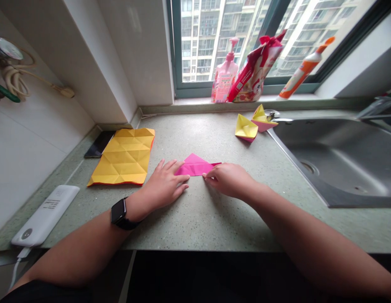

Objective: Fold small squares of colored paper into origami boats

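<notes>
Speckled green countertop [175, 225] stretches across the whole scene, and a dial centred on the working spot puts the window [198, 46] at twelve to one o'clock and the steel sink [356, 168] at three. The creased yellow sheet [124, 153] lies flat at nine o'clock. On the sill the red bag [257, 69] stands at one o'clock, leaning. The left hand [165, 183], at eight o'clock, rests with its fingers spread apart, the tips on the paper's left side; the right hand [228, 179], at four, has its fingers bunched together at the right end, though whether they clamp it I cannot tell. The white power bank [46, 216] sits at eight o'clock, farther out, a cable plugged into it. The pink pump bottle [225, 80] touches the bag toward twelve. The folded pink paper [193, 165] lies at the dial's centre, its peak pointing to twelve. The dark phone [97, 145] lies between nine and ten, beside the yellow sheet, and two small yellow-and-pink paper shapes [246, 126] stand at two o'clock.
</notes>
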Tool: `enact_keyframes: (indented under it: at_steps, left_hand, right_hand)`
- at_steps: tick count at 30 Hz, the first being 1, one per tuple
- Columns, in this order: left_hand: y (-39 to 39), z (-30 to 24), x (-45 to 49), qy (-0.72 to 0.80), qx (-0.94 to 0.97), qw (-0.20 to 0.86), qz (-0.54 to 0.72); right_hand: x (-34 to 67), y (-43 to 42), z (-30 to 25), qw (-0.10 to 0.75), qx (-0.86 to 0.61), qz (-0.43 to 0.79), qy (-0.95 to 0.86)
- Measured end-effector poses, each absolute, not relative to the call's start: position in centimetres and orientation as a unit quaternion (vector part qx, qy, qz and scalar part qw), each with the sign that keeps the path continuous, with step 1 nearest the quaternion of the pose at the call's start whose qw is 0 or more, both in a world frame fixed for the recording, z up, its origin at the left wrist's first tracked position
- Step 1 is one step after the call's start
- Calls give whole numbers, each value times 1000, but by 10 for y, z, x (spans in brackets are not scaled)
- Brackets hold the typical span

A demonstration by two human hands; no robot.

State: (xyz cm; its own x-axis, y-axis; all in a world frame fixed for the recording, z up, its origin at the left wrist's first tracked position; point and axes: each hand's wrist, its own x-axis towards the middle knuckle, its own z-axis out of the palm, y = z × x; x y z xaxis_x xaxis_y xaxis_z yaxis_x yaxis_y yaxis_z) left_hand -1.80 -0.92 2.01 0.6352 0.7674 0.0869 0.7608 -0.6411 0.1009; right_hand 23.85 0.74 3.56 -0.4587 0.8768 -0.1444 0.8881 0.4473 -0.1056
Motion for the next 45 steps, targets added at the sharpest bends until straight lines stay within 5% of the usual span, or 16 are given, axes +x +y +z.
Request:
enact_keyframes:
  at_steps: [12,45]
  left_hand:
    - [-6,37,-37,495,867,9,49]
    - [21,29,-44,347,928,97,100]
  right_hand:
    - [261,7,70,135,643,-107,746]
    - [261,21,42,-91,611,-61,784]
